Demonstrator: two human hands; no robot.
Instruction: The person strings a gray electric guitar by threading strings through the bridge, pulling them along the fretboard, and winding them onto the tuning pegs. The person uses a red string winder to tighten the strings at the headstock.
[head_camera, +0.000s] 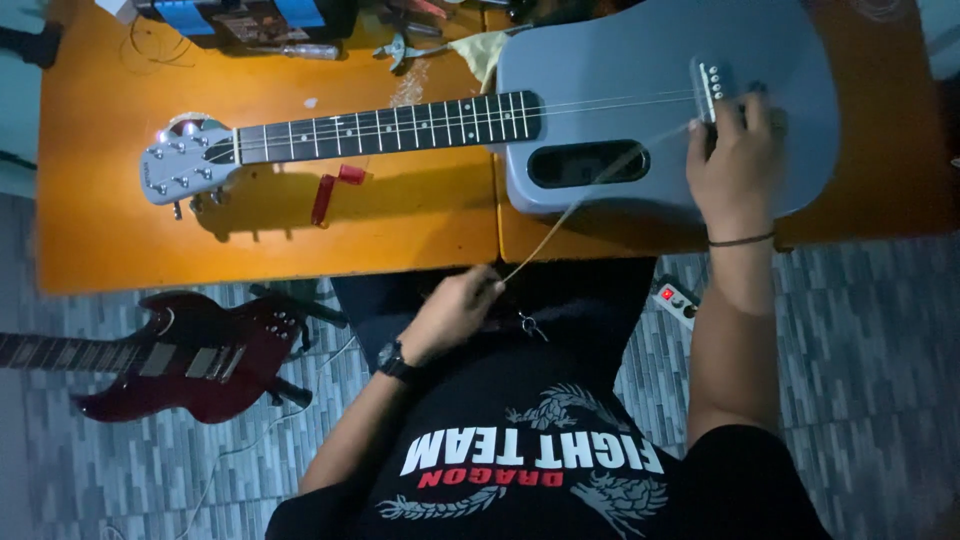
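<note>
While gripping a string (590, 185), left hand (455, 310), right hand (735, 160) on grey guitar (620, 70)

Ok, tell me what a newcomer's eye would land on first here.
A grey guitar lies across the orange table, its neck pointing left. The right hand rests at the bridge while the left hand, below the table edge, pinches a loose string pulled out from the bridge. A dark red guitar lies on the floor at left.
</note>
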